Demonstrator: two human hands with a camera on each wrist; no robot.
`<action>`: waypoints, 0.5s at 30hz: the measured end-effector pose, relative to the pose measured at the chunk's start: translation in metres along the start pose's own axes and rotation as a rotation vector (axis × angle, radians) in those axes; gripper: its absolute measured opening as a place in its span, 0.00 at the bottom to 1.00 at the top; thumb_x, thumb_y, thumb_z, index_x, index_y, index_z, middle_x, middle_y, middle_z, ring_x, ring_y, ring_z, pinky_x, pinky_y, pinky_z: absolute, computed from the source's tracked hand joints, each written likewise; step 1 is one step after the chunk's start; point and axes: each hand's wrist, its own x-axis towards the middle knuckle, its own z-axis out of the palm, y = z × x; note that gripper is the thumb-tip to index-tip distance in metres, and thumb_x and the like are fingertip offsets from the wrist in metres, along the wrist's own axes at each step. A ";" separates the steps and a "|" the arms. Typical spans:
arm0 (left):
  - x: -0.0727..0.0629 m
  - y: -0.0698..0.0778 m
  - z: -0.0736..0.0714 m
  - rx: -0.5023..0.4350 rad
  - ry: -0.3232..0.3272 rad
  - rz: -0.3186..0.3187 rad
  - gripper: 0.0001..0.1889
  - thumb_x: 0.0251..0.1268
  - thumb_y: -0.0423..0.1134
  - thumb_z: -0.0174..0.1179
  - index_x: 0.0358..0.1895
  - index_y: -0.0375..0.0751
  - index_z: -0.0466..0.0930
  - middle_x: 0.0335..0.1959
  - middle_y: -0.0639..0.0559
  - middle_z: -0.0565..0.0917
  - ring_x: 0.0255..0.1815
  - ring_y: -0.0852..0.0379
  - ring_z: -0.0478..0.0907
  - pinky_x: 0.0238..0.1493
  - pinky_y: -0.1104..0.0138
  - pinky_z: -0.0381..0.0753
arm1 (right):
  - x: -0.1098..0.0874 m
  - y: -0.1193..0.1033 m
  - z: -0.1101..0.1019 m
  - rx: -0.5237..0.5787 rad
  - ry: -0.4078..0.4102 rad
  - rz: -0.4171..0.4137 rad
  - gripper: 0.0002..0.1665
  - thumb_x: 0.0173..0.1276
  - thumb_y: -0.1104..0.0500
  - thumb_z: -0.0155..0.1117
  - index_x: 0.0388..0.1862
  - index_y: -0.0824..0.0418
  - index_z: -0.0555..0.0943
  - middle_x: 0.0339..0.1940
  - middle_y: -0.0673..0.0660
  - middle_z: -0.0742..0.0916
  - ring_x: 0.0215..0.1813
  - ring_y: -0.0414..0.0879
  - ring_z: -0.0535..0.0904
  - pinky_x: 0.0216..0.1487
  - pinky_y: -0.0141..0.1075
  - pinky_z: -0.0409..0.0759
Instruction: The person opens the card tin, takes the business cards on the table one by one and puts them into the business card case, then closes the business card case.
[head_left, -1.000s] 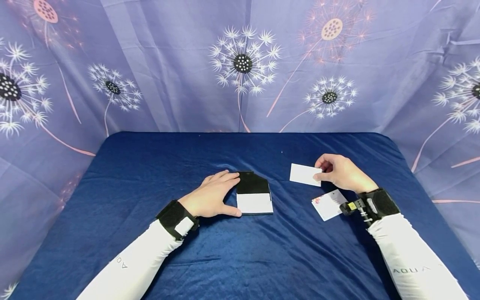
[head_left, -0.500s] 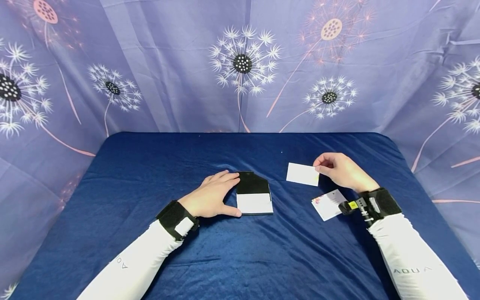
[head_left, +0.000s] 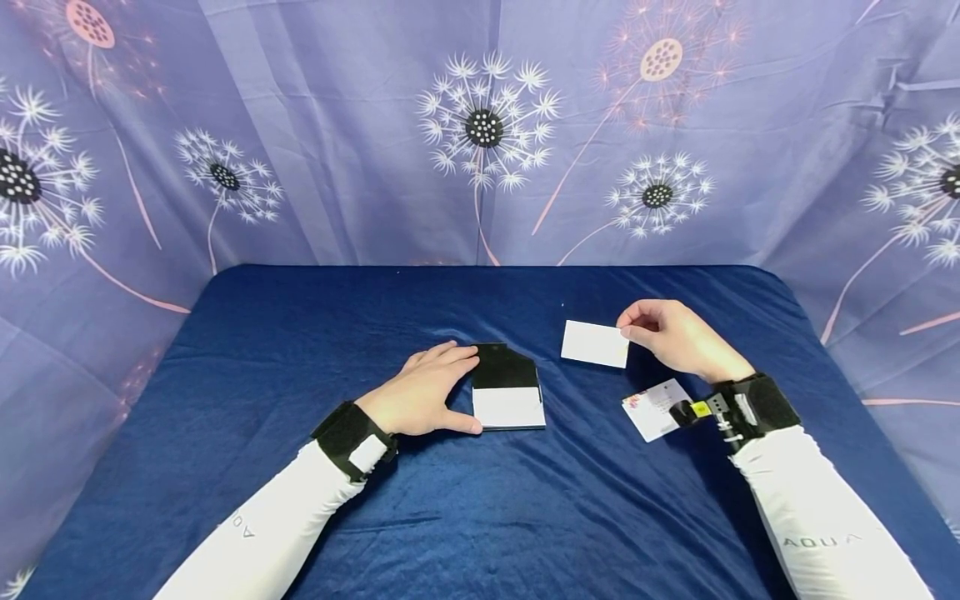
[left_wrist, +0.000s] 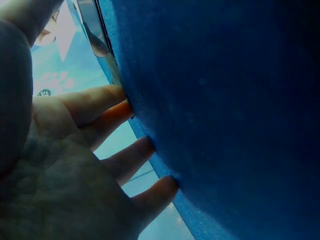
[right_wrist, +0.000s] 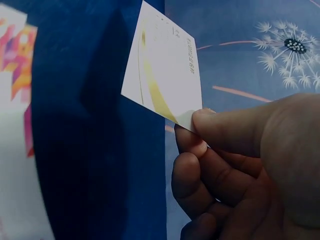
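Observation:
In the head view my right hand (head_left: pixel 663 333) pinches a white business card (head_left: pixel 595 344) by its right edge, between thumb and fingers. Seen from the right wrist, the card (right_wrist: pixel 165 70) carries a gold curve and small print, and it is raised over the blue cloth. My left hand (head_left: pixel 426 392) lies with fingers spread at the left side of a black card case (head_left: pixel 506 367), thumb and fingertips right at its edge. White cards (head_left: pixel 510 408) fill the near part of the case. In the left wrist view the fingers (left_wrist: pixel 100 102) are extended, tips down on the cloth.
A few cards with a colourful print (head_left: pixel 651 412) lie on the blue tablecloth (head_left: pixel 480 517) below my right hand, partly covered by the wrist camera. A purple curtain (head_left: pixel 360 125) with dandelion patterns hangs behind the table.
My right hand has moved the pinched card a little to the left and up, away from the cards lying below. The left hand and the card case have stayed put.

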 end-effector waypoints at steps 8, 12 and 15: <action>0.000 0.000 0.000 0.000 -0.005 -0.001 0.53 0.65 0.67 0.70 0.85 0.42 0.59 0.86 0.49 0.57 0.87 0.42 0.45 0.81 0.39 0.49 | 0.003 -0.016 0.002 0.017 0.008 -0.011 0.06 0.83 0.59 0.62 0.48 0.58 0.86 0.44 0.55 0.88 0.45 0.50 0.82 0.49 0.39 0.76; 0.000 0.000 0.001 0.002 -0.003 -0.001 0.53 0.65 0.67 0.70 0.85 0.42 0.59 0.86 0.49 0.57 0.87 0.42 0.45 0.81 0.39 0.49 | 0.005 -0.021 0.005 0.020 0.009 -0.019 0.06 0.82 0.60 0.62 0.48 0.58 0.86 0.44 0.56 0.88 0.45 0.51 0.81 0.49 0.39 0.76; 0.000 -0.001 0.001 0.005 0.000 -0.002 0.53 0.65 0.67 0.70 0.85 0.43 0.60 0.86 0.49 0.57 0.87 0.42 0.45 0.81 0.39 0.50 | 0.007 -0.025 0.008 0.021 0.012 -0.026 0.06 0.82 0.61 0.63 0.48 0.58 0.86 0.43 0.55 0.88 0.44 0.50 0.81 0.48 0.38 0.76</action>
